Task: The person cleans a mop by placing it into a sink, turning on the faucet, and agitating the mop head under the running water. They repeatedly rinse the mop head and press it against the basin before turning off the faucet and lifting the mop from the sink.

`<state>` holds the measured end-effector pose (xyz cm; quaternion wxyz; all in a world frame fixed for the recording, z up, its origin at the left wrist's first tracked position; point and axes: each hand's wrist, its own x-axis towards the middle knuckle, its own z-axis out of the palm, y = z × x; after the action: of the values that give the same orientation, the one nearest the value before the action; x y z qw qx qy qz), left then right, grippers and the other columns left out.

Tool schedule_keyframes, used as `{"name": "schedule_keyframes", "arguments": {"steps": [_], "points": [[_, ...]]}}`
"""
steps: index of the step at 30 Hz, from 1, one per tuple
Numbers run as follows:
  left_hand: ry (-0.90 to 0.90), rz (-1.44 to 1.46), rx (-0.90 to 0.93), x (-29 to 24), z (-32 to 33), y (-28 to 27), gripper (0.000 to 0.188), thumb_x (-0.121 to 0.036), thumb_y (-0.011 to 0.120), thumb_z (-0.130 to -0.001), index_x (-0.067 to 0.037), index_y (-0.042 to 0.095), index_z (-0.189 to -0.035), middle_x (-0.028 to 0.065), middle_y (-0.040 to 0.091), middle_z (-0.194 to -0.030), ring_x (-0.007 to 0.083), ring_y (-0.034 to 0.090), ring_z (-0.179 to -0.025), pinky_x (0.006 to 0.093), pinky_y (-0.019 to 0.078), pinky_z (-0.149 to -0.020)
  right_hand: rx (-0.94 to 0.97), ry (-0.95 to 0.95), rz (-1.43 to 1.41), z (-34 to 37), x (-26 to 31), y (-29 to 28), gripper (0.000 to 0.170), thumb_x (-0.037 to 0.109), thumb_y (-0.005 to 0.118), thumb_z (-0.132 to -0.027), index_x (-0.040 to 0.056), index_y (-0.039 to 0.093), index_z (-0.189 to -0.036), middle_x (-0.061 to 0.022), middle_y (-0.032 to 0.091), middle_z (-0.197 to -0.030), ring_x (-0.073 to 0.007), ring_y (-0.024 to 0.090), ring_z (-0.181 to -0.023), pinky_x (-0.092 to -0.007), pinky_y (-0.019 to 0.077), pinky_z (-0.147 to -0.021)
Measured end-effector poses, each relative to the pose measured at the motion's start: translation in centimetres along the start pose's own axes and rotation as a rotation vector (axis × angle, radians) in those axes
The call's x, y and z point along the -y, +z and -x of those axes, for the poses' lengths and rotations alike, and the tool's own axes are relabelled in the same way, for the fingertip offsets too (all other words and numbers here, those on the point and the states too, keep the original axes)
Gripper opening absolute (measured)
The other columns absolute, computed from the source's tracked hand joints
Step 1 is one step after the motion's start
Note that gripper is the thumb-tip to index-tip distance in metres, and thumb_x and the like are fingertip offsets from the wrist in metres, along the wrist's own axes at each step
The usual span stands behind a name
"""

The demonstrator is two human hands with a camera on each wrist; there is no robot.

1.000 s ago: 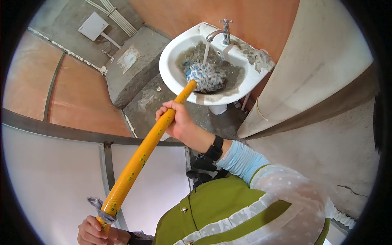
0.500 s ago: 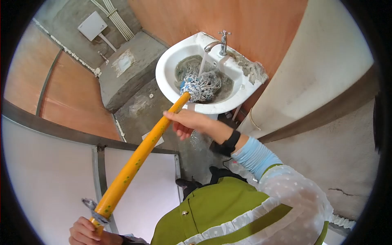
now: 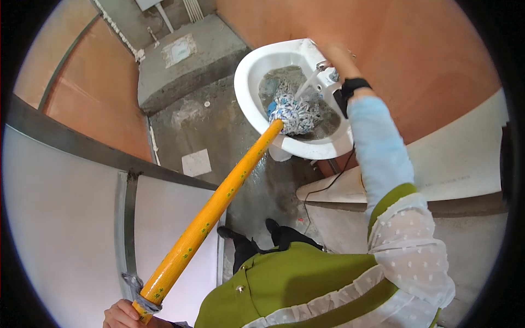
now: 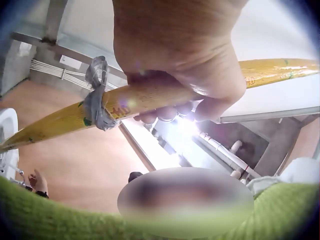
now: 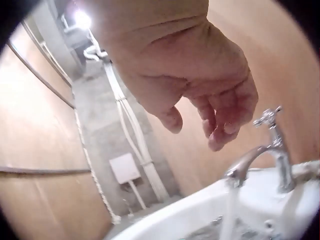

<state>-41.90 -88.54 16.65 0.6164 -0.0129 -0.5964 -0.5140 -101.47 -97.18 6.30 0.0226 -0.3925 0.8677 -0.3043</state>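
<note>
Head view, 7 o'clock: left hand at the low end of the yellow mop handle, fingers clenched round it beside a grey tie. Handle slants up towards 1 o'clock, no second hand on it; it meets the basin's near rim. Mop head lies inside the basin at 1 o'clock, partly in grey, murky water. Tap at 1 o'clock from the mop head; stream running. Right hand is near the tap; right arm reaches from 4 o'clock towards 1 o'clock, almost straight. Right wrist view: palm over the basin side, fingers released and loosely bent, thumb apart, gap visible to the cross handle at 4 o'clock from the palm. Progress, as judged: mop head wetted, water collected in the basin; rinse appears unfinished. Left to do: water shut off, mop lifted out and drained. How clean the strands are, cannot tell.
</note>
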Motion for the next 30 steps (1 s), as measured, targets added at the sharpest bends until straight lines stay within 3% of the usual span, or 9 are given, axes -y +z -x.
{"name": "schedule_keyframes", "arguments": {"steps": [5, 9, 12, 14, 16, 21, 23, 25, 30], "points": [[-0.023, 0.007, 0.025, 0.2, 0.2, -0.3, 0.025, -0.022, 0.057, -0.074, -0.012, 0.04, -0.057, -0.0014, 0.038, -0.048, 0.0127, 0.036, -0.048, 0.0292, 0.0303, -0.055, 0.268, 0.018, -0.037, 15.3, 7.5, 4.3, 0.056, 0.05, 0.042, -0.078, -0.0012, 0.061, -0.066, -0.0149, 0.057, -0.055, -0.03, 0.057, -0.057, -0.0383, 0.0461, -0.056], [-0.029, -0.006, 0.055, 0.1, 0.2, -0.1, 0.026, -0.022, 0.056, -0.074, -0.012, 0.039, -0.057, -0.0015, 0.037, -0.048, 0.0129, 0.035, -0.048, 0.0291, 0.03, -0.055, 0.879, 0.63, -1.251, 26.8, 9.2, 8.7, 0.057, 0.056, 0.044, -0.077, 0.0002, 0.055, -0.076, -0.0082, 0.054, -0.055, -0.0148, 0.056, -0.048, -0.0229, 0.0436, -0.043], [-0.049, -0.068, 0.069, -0.5, 0.3, 0.2, 0.028, -0.023, 0.056, -0.075, -0.013, 0.037, -0.058, -0.0014, 0.035, -0.051, 0.0131, 0.034, -0.05, 0.0297, 0.0304, -0.057, 0.879, 0.485, -1.37, 24.9, 9.7, 8.2, 0.049, 0.047, 0.049, -0.08, -0.0015, 0.055, -0.081, -0.0092, 0.057, -0.063, -0.0169, 0.056, -0.049, -0.0237, 0.0448, -0.045], [-0.048, -0.098, 0.033, -1.5, 0.5, 0.4, 0.028, -0.024, 0.055, -0.075, -0.013, 0.036, -0.058, -0.0014, 0.034, -0.052, 0.0131, 0.033, -0.052, 0.0298, 0.03, -0.058, 0.994, 0.091, -0.539, 22.2, 8.4, 5.7, 0.06, 0.056, 0.057, -0.069, -0.0045, 0.058, -0.071, -0.0109, 0.057, -0.057, -0.0169, 0.057, -0.049, -0.0253, 0.0468, -0.046], [-0.054, -0.129, -0.018, -2.0, 0.8, 0.4, 0.029, -0.025, 0.055, -0.075, -0.013, 0.035, -0.058, -0.0014, 0.033, -0.053, 0.0131, 0.033, -0.053, 0.03, 0.0296, -0.058, 0.683, -0.069, 0.032, 17.7, 7.8, 1.5, 0.056, 0.053, 0.06, -0.065, -0.0023, 0.061, -0.068, -0.0121, 0.058, -0.057, -0.0214, 0.057, -0.049, -0.0315, 0.0475, -0.051], [-0.068, -0.124, 0.106, -2.7, 1.2, 0.1, 0.027, -0.025, 0.055, -0.075, -0.013, 0.036, -0.06, -0.0017, 0.033, -0.054, 0.013, 0.033, -0.054, 0.0302, 0.0296, -0.06, -0.217, 0.138, 0.241, 4.3, 4.0, -2.8, 0.033, 0.031, 0.048, -0.075, 0.0031, 0.062, -0.084, -0.0173, 0.06, -0.081, -0.0321, 0.058, -0.079, -0.0397, 0.0447, -0.071], [-0.071, -0.123, 0.088, -2.7, 1.8, 0.1, 0.027, -0.024, 0.055, -0.075, -0.013, 0.036, -0.061, -0.0015, 0.034, -0.054, 0.0131, 0.034, -0.054, 0.0303, 0.0298, -0.06, -0.322, -0.187, 0.574, -4.6, -6.9, 2.1, 0.03, 0.027, 0.047, -0.077, 0.0076, 0.06, -0.095, -0.0163, 0.058, -0.094, -0.0308, 0.056, -0.088, -0.0406, 0.0431, -0.076], [-0.077, -0.132, 0.047, -2.7, 2.3, 0.2, 0.026, -0.023, 0.057, -0.075, -0.013, 0.037, -0.061, -0.0011, 0.036, -0.054, 0.0132, 0.036, -0.054, 0.0307, 0.0309, -0.06, -0.113, 0.296, 0.588, -6.4, -10.0, 0.4, 0.031, 0.024, 0.045, -0.079, 0.0095, 0.056, -0.104, -0.0145, 0.052, -0.11, -0.0297, 0.049, -0.101, -0.0436, 0.0394, -0.082], [-0.081, -0.101, -0.042, -2.3, 2.9, -0.5, 0.026, -0.021, 0.06, -0.073, -0.013, 0.039, -0.061, -0.0007, 0.039, -0.053, 0.0139, 0.038, -0.053, 0.0315, 0.0325, -0.062, 0.101, 0.365, 0.567, -3.3, -6.8, -2.6, 0.04, 0.029, 0.047, -0.078, 0.0063, 0.051, -0.111, -0.0134, 0.043, -0.122, -0.0299, 0.04, -0.112, -0.0458, 0.0344, -0.087]]}}
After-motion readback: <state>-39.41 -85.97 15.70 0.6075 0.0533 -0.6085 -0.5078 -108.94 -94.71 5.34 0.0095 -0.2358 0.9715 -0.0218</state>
